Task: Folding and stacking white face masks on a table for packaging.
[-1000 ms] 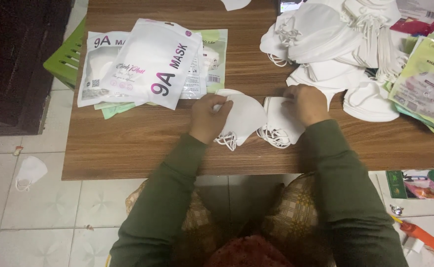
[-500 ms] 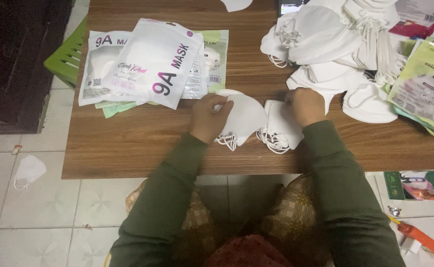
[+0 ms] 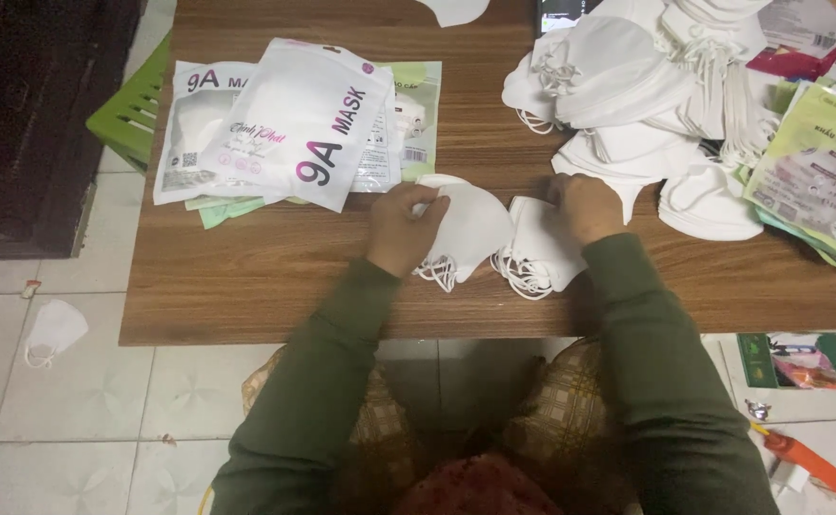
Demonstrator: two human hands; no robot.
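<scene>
My left hand grips the left edge of a folded white face mask lying on the brown wooden table. Its ear loops trail toward the table's near edge. My right hand rests on a second small stack of white masks just to the right, fingers curled over its top edge. The two mask stacks touch in the middle. Both arms wear dark green sleeves.
White and green mask pouches lie at the table's left. A big heap of loose white masks and more green packets fill the right. A mask lies on the tiled floor; a green stool stands left.
My right hand has slid slightly left and up along the right mask stack. The left hand stays on its mask.
</scene>
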